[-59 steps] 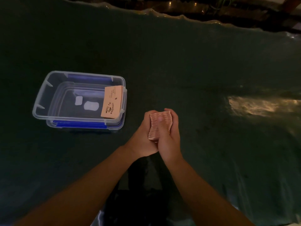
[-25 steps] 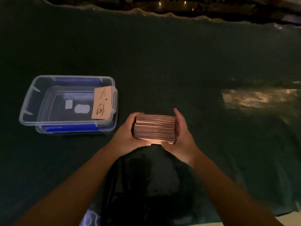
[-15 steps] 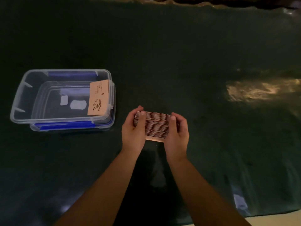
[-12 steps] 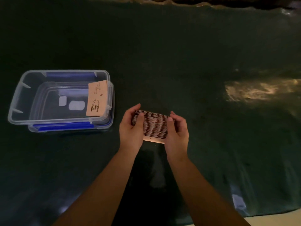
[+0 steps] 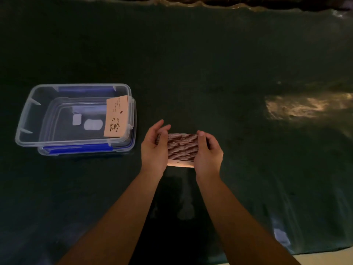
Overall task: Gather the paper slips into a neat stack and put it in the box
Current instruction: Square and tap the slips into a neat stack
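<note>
A thick stack of tan paper slips (image 5: 181, 147) stands on edge on the dark green table cover, its layered edges facing me. My left hand (image 5: 154, 148) presses its left end and my right hand (image 5: 207, 152) presses its right end. To the left sits a clear plastic box (image 5: 26, 119) with blue clips, resting in its lid. One tan slip with a coffee-cup print (image 5: 116, 116) leans inside the box against its right wall.
The dark green cover (image 5: 191, 64) spans the whole table, with a bright glare patch (image 5: 303, 106) at the right. The cover's wavy far edge (image 5: 191, 3) runs along the top. A pale floor strip (image 5: 324, 259) shows at the bottom right.
The stack was first held upright between clasped hands, then turned sideways and lowered onto the table. My hands have shifted to its two ends; the box stayed put.
</note>
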`<state>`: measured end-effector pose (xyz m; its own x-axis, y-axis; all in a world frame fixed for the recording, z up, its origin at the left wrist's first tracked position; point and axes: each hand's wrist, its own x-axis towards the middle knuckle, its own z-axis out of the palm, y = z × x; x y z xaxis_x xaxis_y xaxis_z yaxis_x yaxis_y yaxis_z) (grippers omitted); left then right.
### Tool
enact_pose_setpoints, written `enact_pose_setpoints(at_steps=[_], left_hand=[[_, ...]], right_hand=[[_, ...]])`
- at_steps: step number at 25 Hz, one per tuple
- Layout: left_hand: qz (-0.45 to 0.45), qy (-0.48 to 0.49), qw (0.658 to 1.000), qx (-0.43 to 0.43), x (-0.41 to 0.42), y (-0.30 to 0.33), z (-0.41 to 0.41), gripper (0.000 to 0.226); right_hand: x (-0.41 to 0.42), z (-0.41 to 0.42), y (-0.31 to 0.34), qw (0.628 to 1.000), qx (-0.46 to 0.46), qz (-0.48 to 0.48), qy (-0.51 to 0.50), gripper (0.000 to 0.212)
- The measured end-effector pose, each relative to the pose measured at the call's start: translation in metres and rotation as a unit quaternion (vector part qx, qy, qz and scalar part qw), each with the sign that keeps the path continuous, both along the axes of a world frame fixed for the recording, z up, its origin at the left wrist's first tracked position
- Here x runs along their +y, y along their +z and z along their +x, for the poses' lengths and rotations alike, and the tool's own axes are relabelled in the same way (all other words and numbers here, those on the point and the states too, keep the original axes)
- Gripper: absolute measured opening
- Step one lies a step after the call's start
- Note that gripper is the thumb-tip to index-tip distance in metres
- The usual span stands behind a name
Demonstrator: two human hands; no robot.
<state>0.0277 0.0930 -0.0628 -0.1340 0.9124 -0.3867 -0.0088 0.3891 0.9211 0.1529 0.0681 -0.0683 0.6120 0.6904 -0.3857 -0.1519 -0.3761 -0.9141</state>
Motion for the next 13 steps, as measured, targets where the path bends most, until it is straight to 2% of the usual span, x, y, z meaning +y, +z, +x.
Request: enact_pose_setpoints(at_steps=[5, 9, 13], left_hand=[[0.017, 0.004, 0.999, -0.049, 0.0034, -0.0040, -0.0029, 0.036], [0.003, -0.014, 0.999, -0.037, 0.0052, -0.0059, -0.0016, 0.035], [0.007, -0.094, 0.996, -0.010, 0.0052, -0.0001, -0.0053, 0.037]], right_hand=[[-0.0095, 0.0010, -0.0014, 0.998, 0.024, 0.045, 0.048, 0.024], [-0.0051, 0.0025, -0.0007, 0.999, 0.019, 0.031, 0.033, 0.029], [-0.0043, 0.0030, -0.0062, 0.998, 0.027, 0.022, 0.052, 0.033]])
